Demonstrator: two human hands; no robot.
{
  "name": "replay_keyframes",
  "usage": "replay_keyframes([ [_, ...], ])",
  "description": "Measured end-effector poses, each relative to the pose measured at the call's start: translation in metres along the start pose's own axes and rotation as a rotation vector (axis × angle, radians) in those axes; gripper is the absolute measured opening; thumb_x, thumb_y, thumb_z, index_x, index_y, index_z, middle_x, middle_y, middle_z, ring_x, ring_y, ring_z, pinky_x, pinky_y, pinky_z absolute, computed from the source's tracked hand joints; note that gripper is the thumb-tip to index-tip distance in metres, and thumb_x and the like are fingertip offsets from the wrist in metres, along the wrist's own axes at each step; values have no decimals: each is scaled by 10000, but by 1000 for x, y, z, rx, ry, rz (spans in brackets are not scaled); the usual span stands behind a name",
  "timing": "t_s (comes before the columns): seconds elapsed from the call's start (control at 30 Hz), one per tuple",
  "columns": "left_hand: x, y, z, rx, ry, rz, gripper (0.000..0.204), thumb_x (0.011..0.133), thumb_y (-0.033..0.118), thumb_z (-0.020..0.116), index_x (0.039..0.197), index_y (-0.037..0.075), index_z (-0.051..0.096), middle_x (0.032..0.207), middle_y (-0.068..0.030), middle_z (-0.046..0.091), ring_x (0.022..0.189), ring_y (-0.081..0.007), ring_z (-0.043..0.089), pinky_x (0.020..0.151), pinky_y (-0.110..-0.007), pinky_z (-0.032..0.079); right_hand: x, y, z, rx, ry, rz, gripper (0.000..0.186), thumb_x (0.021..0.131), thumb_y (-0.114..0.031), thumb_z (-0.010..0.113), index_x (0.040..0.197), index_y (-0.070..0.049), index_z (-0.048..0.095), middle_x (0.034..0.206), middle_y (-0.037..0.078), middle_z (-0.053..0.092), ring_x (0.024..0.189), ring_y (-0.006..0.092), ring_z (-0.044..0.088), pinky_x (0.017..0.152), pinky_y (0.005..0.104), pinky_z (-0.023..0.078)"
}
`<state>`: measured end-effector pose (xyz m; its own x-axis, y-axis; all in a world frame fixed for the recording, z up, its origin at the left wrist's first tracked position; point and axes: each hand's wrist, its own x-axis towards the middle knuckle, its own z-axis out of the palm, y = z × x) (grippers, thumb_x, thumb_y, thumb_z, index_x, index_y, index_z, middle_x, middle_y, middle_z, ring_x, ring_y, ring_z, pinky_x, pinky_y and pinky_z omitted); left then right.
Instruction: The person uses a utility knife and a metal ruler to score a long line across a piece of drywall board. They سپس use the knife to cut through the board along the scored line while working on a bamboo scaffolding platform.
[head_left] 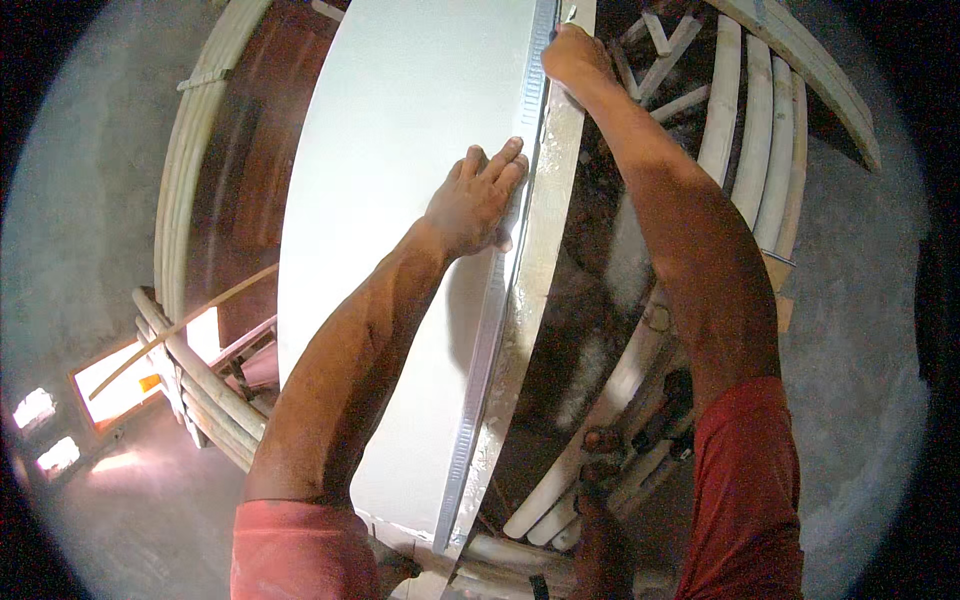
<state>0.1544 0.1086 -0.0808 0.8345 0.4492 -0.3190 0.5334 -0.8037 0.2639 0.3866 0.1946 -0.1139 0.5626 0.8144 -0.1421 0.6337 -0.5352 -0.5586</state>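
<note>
A long white board [400, 120] lies in front of me, with a straight grey metal strip [466, 450] along its right side. Short marks or slots run down the strip. My left hand [478, 200] rests on the board and the strip, fingers spread, holding nothing. Farther up the strip, my right hand [578, 58] is closed beside its right edge. A small pale tip sticks up above the fist; the rest of what it grips is hidden. To the right of the strip, a pale border [545, 235] carries white crumbs and scuffs.
Several pale poles [735, 110] stand to the right, with more poles [205, 385] at the lower left. A thin wooden stick [225, 295] slants toward the board's left edge. A foot [600, 475] shows below among the poles. Grey surfaces [860, 330] surround everything.
</note>
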Motion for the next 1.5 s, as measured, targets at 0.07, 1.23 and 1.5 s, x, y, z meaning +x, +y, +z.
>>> replay_keyframes([
  [0.07,0,-1,1,-32,-9,4,1149,466,222,892,1432,80,286,1560,-112,229,1302,-452,346,1121,-492,338,-4,-6,-3,-38,-57,-15,384,814,-165,552,1157,-9,624,1135,249,640,1083,395,618,941,434,492],
  [1.23,3,-6,17,65,23,14,1150,518,326,901,1459,119,273,1567,-78,224,1322,-417,355,1082,-524,354,-412,-19,-32,221,-549,266,682,859,-20,502,1483,-80,234,812,319,629,711,482,635,678,573,502],
  [1.5,3,-6,20,85,77,57,1091,512,343,901,1419,126,337,1548,-84,263,1284,-395,395,1068,-491,381,-473,-1,-53,232,-440,178,650,828,37,514,1448,-38,333,1341,270,495,1064,418,592,931,462,463],
])
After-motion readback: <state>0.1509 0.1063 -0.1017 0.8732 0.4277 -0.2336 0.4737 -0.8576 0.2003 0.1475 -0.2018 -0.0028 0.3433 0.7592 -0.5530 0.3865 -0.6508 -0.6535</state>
